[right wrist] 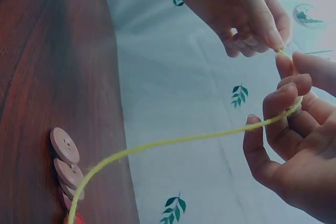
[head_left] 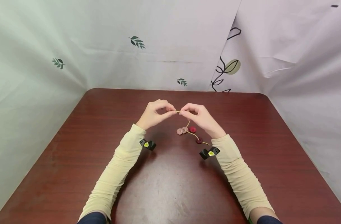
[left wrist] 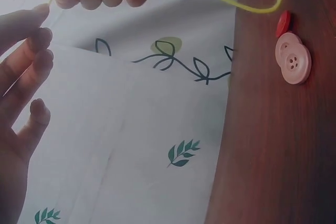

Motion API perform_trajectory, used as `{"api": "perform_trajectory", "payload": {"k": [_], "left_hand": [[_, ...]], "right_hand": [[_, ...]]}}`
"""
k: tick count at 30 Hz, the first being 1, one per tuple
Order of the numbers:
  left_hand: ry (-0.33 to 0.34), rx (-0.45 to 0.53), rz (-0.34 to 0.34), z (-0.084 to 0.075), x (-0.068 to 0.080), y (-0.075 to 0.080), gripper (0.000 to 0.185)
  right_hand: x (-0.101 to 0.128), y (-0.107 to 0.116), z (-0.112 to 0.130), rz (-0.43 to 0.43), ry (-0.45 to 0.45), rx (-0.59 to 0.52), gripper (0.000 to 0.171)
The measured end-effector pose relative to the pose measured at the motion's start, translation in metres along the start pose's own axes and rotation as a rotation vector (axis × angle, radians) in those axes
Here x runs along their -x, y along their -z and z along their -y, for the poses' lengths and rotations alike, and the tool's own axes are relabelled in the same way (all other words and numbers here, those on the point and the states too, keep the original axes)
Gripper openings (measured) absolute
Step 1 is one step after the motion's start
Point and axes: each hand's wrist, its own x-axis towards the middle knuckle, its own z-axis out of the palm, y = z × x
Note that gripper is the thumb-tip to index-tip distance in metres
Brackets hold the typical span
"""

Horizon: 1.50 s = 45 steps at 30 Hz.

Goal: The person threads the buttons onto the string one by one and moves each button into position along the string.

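A yellow cord (head_left: 193, 134) rises from the buttons (head_left: 186, 130) near the middle of the frame to both hands just above them. The left hand (head_left: 153, 114) and right hand (head_left: 199, 116) each pinch its end between thumb and fingertips, almost touching. Beneath lies the brown table (head_left: 170, 186).
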Motion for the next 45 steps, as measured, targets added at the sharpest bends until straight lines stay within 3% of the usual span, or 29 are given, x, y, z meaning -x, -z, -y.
{"api": "perform_trajectory", "payload": {"k": [4,9,12,15,26,38,41,45], "left_hand": [[0.123,-0.022,0.1,0.001,-0.001,-0.002,0.02],[0.313,-0.163,0.337,0.007,-0.003,-0.01,0.042],[0.369,-0.272,0.448,0.011,-0.001,-0.018,0.049],[0.4,-0.363,0.512,0.015,0.003,-0.028,0.05],[0.538,-0.482,0.603,0.018,0.017,-0.055,0.045],[0.487,-0.511,0.609,0.023,0.022,-0.06,0.022],[0.487,-0.482,0.601,0.025,0.021,-0.06,0.019],[0.511,-0.364,0.568,0.027,0.017,-0.054,0.017]], "right_hand": [[0.001,0.004,0.002,-0.03,-0.002,0.055,0.014],[0.001,0.008,0.003,-0.048,0.003,0.124,0.012],[0.0,0.01,0.002,-0.045,0.006,0.143,0.012],[0.001,0.011,0.003,-0.044,0.006,0.155,0.012],[-0.001,0.013,0.004,-0.003,-0.004,0.194,0.01],[0.001,0.01,0.006,0.061,-0.008,0.262,0.01],[0.002,0.011,0.004,0.063,-0.01,0.262,0.009],[0.003,0.016,0.002,0.057,-0.004,0.256,0.011]]}}
